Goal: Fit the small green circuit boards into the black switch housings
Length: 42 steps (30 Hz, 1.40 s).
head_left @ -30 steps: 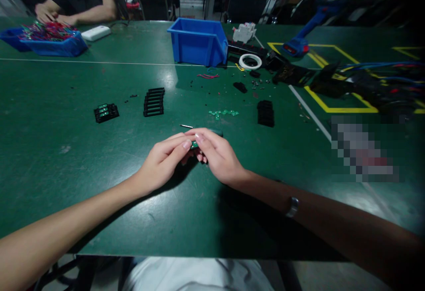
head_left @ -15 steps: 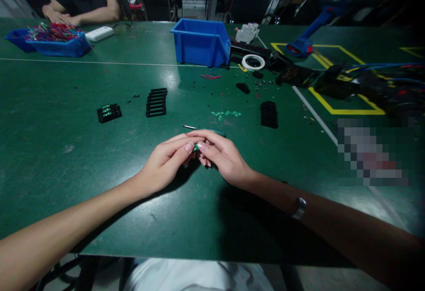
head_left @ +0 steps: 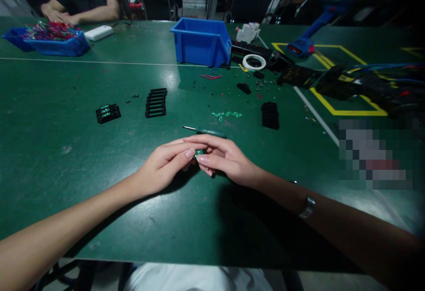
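Our left hand (head_left: pixel 165 167) and right hand (head_left: pixel 234 163) have edged nearer us, baring more screwdriver (head_left: pixel 211 132). Both pinch a green-faced part (head_left: pixel 199 153), seemingly still being worked.

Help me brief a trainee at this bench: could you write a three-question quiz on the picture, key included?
1. True or false: as the camera sees it, the blue bin stands to the left of the white ring.
2. Fill in the colour: in the grip of the left hand and right hand is a small part whose face between the thumbs shows ____.
3. Which lies nearest the hands? (a) the blue bin (b) the screwdriver (c) the white ring

Key: 1. True. 2. Green. 3. (b).
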Each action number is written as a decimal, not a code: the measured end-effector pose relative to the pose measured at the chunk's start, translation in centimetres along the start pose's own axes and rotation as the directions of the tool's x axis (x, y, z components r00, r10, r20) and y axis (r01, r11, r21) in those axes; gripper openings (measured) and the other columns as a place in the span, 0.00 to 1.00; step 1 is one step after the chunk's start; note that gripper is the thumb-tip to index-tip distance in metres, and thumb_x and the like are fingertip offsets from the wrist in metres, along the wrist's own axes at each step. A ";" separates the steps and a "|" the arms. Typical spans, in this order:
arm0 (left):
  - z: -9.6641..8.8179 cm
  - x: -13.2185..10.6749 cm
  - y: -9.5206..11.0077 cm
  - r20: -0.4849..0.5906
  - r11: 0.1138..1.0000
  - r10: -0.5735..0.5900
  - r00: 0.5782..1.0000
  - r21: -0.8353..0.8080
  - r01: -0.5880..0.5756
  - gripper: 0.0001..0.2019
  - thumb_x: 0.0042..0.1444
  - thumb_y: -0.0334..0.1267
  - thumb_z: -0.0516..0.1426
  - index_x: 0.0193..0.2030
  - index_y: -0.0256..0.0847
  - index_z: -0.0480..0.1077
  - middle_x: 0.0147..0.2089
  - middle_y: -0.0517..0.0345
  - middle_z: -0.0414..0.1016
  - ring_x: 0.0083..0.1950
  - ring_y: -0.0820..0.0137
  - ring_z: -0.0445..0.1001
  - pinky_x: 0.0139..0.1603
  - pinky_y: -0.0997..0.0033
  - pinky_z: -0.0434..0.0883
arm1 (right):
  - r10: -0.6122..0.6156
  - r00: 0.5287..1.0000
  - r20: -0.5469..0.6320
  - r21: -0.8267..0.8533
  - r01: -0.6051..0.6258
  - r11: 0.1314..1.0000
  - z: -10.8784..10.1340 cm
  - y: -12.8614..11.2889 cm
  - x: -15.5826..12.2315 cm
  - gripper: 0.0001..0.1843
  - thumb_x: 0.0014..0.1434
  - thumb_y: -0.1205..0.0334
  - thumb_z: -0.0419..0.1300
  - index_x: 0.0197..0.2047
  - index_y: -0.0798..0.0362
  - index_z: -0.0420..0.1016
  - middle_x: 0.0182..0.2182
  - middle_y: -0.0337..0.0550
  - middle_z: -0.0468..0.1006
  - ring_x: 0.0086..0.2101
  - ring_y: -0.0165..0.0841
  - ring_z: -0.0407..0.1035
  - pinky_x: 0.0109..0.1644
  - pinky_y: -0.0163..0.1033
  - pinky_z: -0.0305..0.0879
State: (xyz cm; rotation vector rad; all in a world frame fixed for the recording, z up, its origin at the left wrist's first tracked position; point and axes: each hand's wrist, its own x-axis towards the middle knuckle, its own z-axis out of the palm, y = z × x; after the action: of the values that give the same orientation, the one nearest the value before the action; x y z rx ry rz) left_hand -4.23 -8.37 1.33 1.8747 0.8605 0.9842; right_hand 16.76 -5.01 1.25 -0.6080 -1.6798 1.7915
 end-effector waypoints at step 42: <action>-1.1 0.4 -0.1 0.320 0.867 -0.251 0.914 -0.346 0.359 0.20 0.65 0.35 0.57 0.62 0.32 0.75 0.37 0.42 0.84 0.33 0.65 0.78 0.31 0.70 0.67 | 0.090 0.961 0.260 0.092 -0.117 0.989 -0.6 0.2 0.1 0.34 0.67 0.67 0.58 0.74 0.55 0.56 0.32 0.42 0.81 0.26 0.26 0.71 0.31 0.32 0.69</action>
State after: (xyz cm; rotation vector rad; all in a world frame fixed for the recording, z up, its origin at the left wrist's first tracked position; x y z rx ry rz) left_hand -5.04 -7.56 1.73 1.4219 0.7065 0.6313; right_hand 17.11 -4.54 1.01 -0.4397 -1.7306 2.0954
